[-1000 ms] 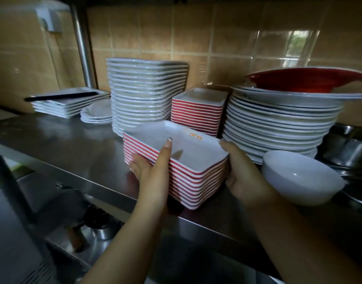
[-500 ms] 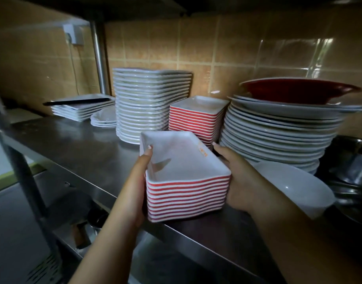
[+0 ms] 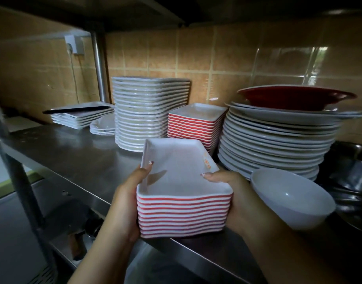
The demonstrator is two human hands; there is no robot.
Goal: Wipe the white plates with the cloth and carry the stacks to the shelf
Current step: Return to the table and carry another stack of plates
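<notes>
Ok so closest to cam: both hands clamp a stack of red-sided dishes [image 3: 183, 203], 1 hand per side. Left hand [image 3: 126, 203] is wrapped on the left wall, thumb hooked over the rim into the top dish. Right hand [image 3: 235, 198] does the same on the right, a fingertip curled over the rim, palm under the far corner. Neither is spread or idle, both squeeze inward on the pile.

Where it sits: at the front lip of the steel shelf [image 3: 73, 156], bottom looks like it's on or just above the metal, can't tell which tbh.

Handling guess: prob 10+ dishes, so heavy-ish as a block, stiff, smooth glossy surface = slippery. They look like melamine, maybe chip rather than shatter, but idk. Best hold imo is what's shown, low on 2 opposite sides w/ thumbs over the top so layers can't slide. The pile is a bit wavy, not perfectly squared.

Looks: rectangular, white inside, red outside, so the side reads as red/white stripes. Small orange print on the right rim of the top one.

Just right, nearly touching: white bowl [image 3: 291, 198]. Behind: a 2nd red-striped stack [image 3: 193, 126], a tall stack of white square plates [image 3: 147, 111], and round white plates [image 3: 278, 138] w/ a red dish [image 3: 295, 98] on top. No cloth in view.
</notes>
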